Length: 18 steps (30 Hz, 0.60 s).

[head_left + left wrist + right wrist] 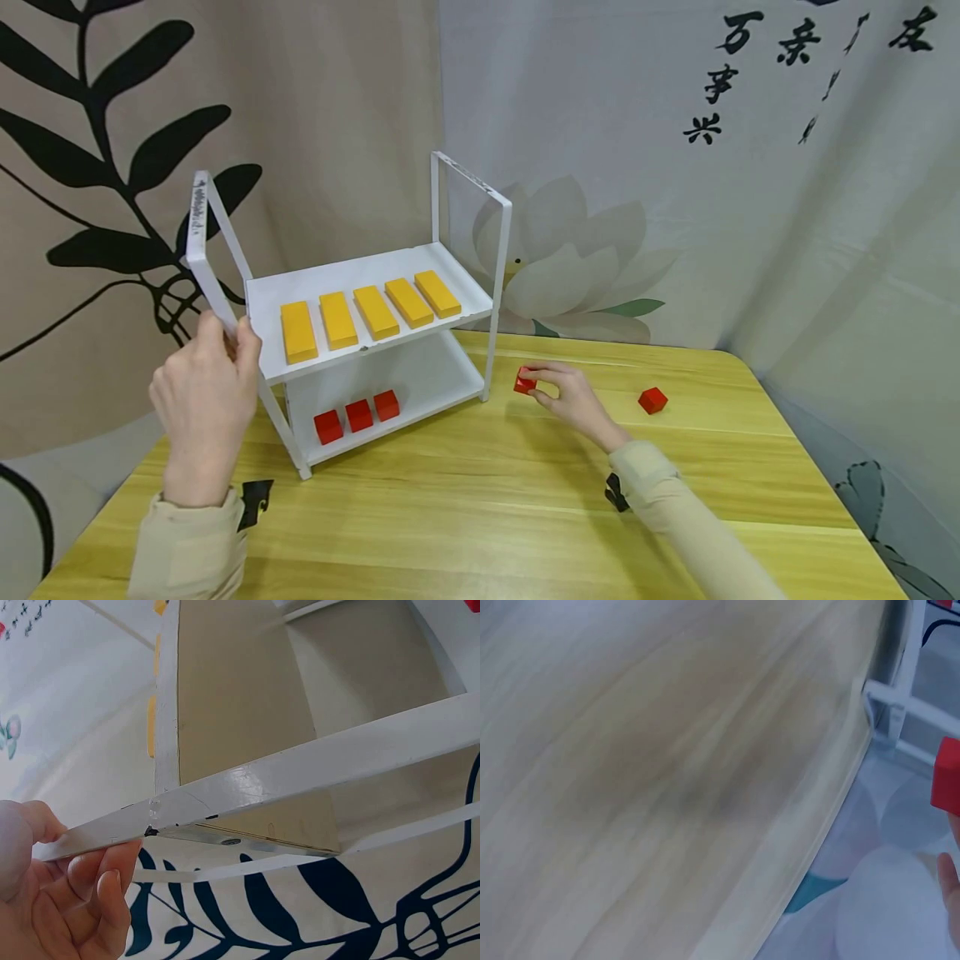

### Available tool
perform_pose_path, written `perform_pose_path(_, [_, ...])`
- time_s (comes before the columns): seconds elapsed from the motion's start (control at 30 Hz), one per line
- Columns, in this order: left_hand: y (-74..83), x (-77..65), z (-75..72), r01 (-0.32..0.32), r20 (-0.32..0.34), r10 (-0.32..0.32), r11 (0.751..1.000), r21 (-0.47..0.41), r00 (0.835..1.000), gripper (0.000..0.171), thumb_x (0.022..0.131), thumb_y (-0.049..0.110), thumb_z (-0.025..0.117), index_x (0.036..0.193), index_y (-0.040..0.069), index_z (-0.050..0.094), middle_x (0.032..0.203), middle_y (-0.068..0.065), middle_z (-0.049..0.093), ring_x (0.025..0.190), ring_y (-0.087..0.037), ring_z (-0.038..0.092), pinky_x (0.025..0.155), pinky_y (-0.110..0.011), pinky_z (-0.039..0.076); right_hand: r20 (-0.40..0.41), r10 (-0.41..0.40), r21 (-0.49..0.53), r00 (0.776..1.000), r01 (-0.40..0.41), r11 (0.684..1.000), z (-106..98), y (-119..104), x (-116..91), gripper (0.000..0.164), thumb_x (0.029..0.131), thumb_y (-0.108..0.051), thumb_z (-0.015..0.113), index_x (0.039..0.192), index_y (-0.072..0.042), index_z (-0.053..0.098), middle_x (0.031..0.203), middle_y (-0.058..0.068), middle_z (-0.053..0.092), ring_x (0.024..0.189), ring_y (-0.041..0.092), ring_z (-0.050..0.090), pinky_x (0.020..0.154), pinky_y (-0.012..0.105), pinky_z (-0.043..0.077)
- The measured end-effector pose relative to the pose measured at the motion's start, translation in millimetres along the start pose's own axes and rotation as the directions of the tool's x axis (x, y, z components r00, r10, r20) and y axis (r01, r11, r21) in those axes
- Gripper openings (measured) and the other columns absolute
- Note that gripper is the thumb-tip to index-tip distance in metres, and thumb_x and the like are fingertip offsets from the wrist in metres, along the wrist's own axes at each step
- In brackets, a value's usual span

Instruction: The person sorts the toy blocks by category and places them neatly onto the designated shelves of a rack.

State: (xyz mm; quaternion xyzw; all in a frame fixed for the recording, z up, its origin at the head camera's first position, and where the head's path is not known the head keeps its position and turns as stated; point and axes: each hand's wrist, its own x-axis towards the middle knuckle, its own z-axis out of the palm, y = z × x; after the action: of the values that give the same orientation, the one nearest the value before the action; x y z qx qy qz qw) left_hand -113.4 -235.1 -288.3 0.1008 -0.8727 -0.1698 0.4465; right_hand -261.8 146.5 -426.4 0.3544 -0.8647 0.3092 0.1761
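Note:
A white two-tier shelf (pixel 420 375) stands on the table. My left hand (pixel 206 400) grips its near left upright, and the left wrist view shows the thumb and fingers around the white bar (pixel 247 784). Between the thumb and fingers of my right hand (pixel 566 400) is a red cube (pixel 525 381), held to the right of the shelf; the right wrist view catches that red cube (pixel 947 776) at its edge. Several yellow blocks (pixel 375 312) lie in a row on the upper tier. On the lower tier, three red cubes (pixel 358 415) sit side by side.
Another red cube (pixel 653 400) lies on the wooden table (pixel 465 517), right of my right hand. Behind the table hang printed curtains (pixel 585 125) with leaves, a flower and dark characters. The shelf's right end frame (pixel 497 283) rises near the right hand.

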Motion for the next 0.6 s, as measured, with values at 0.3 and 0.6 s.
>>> perform_pose_path(0.3, [0.0, -0.2, 0.3, 0.007, 0.010, -0.007, 1.000, 0.003, 1.000, 0.036, 0.098, 0.024, 0.044, 0.080, -0.006, 0.050, 0.052, -0.018, 0.047, 0.037, -0.025, 0.031, 0.039, -0.030, 0.020, 0.005, -0.087, 0.068, 0.996, 0.086, 0.994, 15, -24, 13, 0.030, 0.078, 0.000, 0.073, 0.107, -0.006, 0.071, 0.115, 0.011, 0.068, 0.107, 0.026, 0.065, 0.087, 0.037, 0.053])
perform_pose_path(0.6, [0.4, 0.0, -0.2, 0.009, 0.015, -0.009, 1.000, 0.005, 1.000, 0.036, 0.099, 0.024, 0.044, 0.081, -0.006, 0.050, 0.052, -0.018, 0.047, 0.037, -0.024, 0.031, 0.039, -0.030, 0.021, 0.007, -0.132, 0.108, 0.991, 0.131, 0.986, 34, -42, 24, 0.026, 0.079, -0.001, 0.073, 0.104, -0.007, 0.072, 0.115, 0.010, 0.068, 0.109, 0.026, 0.064, 0.093, 0.037, 0.051])
